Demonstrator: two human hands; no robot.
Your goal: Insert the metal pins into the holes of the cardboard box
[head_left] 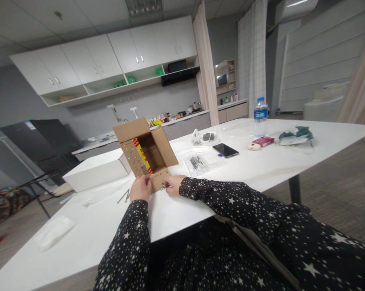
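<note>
water bottle (260, 116) label, cardboard box (146, 155) strip, both unreadable

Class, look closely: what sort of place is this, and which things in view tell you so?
Probably an office break room or kitchenette: white wall cabinets, a cluttered counter, and a large white table.

Open brown cardboard box (146, 155), flaps up, tipped on side on white table, red-yellow strip inside.

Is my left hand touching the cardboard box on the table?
Touching. The head view shows the left hand pressed against the front lower edge of the cardboard box, with no gap visible.
</note>
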